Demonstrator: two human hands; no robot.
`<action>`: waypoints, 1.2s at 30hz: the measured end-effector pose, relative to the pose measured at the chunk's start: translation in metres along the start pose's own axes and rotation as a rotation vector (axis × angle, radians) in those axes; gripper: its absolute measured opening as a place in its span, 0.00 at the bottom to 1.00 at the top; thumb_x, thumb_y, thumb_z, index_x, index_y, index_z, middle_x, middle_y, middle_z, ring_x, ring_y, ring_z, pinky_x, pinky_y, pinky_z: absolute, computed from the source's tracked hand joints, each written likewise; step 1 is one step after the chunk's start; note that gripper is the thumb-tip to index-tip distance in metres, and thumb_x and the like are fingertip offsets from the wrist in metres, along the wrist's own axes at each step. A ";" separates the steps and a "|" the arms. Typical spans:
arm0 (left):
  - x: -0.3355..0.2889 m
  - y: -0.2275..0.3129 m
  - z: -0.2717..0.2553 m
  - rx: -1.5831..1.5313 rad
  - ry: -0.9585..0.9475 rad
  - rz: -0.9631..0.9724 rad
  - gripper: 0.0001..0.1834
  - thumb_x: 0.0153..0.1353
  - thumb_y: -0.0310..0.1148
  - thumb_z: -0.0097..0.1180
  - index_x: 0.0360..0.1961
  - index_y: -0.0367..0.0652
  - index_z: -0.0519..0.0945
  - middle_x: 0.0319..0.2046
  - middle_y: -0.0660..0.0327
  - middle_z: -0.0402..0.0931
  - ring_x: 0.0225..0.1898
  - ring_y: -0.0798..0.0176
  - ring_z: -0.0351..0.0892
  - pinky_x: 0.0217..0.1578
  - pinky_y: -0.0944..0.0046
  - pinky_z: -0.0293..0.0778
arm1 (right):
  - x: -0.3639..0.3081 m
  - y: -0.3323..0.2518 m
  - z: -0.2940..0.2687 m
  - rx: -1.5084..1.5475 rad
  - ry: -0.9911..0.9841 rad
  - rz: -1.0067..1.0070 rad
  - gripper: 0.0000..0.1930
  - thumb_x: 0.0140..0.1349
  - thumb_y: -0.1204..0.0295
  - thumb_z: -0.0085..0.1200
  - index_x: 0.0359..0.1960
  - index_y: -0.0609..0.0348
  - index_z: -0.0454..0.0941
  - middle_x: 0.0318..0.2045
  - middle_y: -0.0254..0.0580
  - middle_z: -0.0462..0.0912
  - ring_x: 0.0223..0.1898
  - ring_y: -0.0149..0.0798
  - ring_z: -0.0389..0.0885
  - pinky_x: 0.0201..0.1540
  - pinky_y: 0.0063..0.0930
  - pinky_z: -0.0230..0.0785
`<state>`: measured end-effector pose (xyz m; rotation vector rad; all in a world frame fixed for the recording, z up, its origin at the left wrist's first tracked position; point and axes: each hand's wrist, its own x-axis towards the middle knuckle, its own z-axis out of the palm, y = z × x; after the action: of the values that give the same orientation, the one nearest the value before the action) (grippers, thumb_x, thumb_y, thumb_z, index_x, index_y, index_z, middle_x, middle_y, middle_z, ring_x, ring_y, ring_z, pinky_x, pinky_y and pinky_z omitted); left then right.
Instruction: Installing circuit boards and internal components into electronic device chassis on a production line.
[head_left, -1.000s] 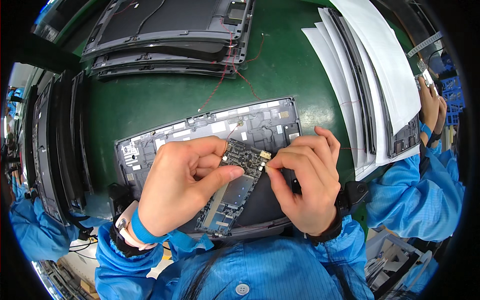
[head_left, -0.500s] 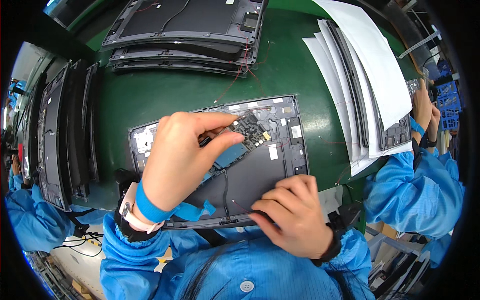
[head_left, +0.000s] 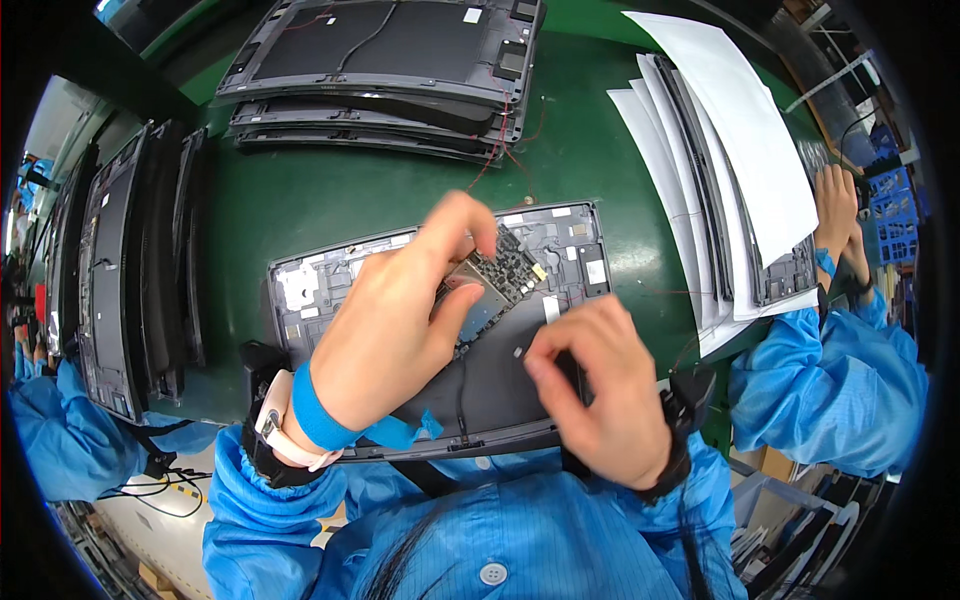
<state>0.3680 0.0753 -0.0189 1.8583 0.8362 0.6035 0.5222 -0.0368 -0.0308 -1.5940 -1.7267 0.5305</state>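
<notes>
A grey device back shell [head_left: 575, 238] lies open on the green table in front of me. My left hand [head_left: 400, 330] pinches a small dark circuit board [head_left: 500, 275] between thumb and fingers, tilted just above the shell's middle. My right hand [head_left: 600, 385] rests lower right on the shell's dark inner panel [head_left: 490, 380], its fingertips curled together near the board's lower edge; whether it grips anything is hidden. Blue tape [head_left: 405, 432] sticks out at the shell's near edge.
Stacked dark shells [head_left: 380, 70] with red wires lie at the back, and more stand at the left [head_left: 130, 270]. White sheets [head_left: 740, 150] interleaved with panels sit at right. A co-worker's hands [head_left: 838, 215] and blue sleeve [head_left: 830, 370] are at far right.
My left hand kept the circuit board and tilted it up over the shell. My right hand let go of the board, dropped to the shell's near edge, then came back up toward the board.
</notes>
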 end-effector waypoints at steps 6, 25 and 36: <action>0.003 0.002 -0.007 0.104 -0.199 0.088 0.07 0.49 0.18 0.55 0.31 0.38 0.78 0.30 0.57 0.75 0.34 0.59 0.75 0.39 0.65 0.68 | 0.021 0.011 -0.012 0.204 0.009 0.079 0.04 0.52 0.78 0.55 0.29 0.57 0.74 0.27 0.36 0.74 0.36 0.41 0.70 0.41 0.32 0.58; 0.004 0.007 -0.008 0.069 -0.208 0.009 0.05 0.48 0.22 0.59 0.28 0.36 0.77 0.30 0.57 0.72 0.36 0.60 0.71 0.42 0.66 0.65 | 0.023 0.004 -0.003 -0.022 0.065 -0.028 0.08 0.45 0.80 0.61 0.27 0.57 0.76 0.27 0.34 0.78 0.34 0.39 0.73 0.41 0.31 0.62; 0.003 0.004 -0.008 0.011 -0.204 -0.017 0.06 0.47 0.19 0.59 0.28 0.35 0.78 0.33 0.57 0.72 0.38 0.62 0.71 0.44 0.67 0.65 | 0.020 0.004 0.005 -0.081 0.174 -0.043 0.09 0.42 0.79 0.63 0.26 0.56 0.77 0.27 0.32 0.78 0.35 0.39 0.73 0.42 0.31 0.62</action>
<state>0.3655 0.0813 -0.0119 1.8845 0.7211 0.3913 0.5214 -0.0159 -0.0323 -1.6057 -1.6651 0.2948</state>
